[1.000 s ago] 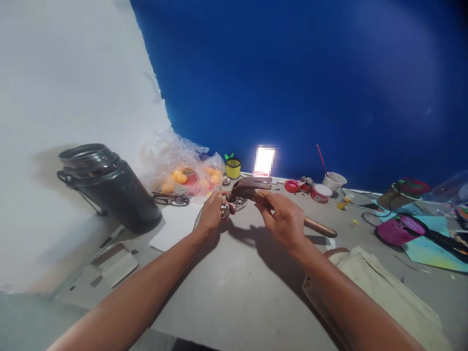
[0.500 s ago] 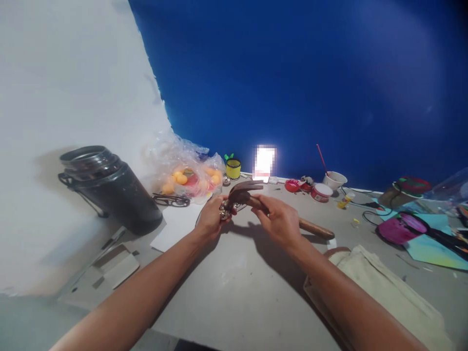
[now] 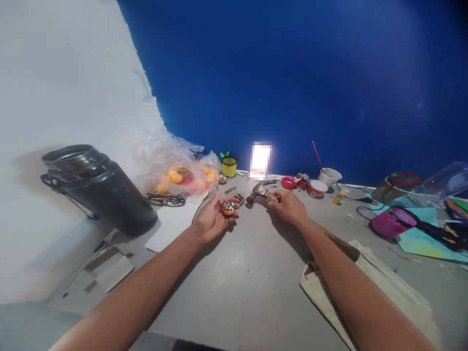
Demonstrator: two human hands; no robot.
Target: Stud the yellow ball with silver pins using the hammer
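Observation:
My left hand (image 3: 212,219) lies palm up on the grey table (image 3: 237,273) with a small shiny round metal piece (image 3: 228,208) pinched in its fingertips. My right hand (image 3: 288,204) grips a hammer (image 3: 260,191) by the handle close under the head. The hammer's dark head rests low on the table, just right of a small metal object (image 3: 239,199) lying there. The rest of the hammer's handle is hidden under my hand and forearm.
A black flask (image 3: 98,187) lies at the left beside eyeglasses (image 3: 164,199) and white paper (image 3: 171,224). A plastic bag of orange balls (image 3: 183,178), a yellow cup (image 3: 229,167), paint pots (image 3: 316,187) and a cup with brush (image 3: 329,174) line the back. Beige cloth (image 3: 380,297) lies right.
My right hand has lowered the hammer from above the left hand to the table further back. My left hand has turned palm up, showing the shiny piece.

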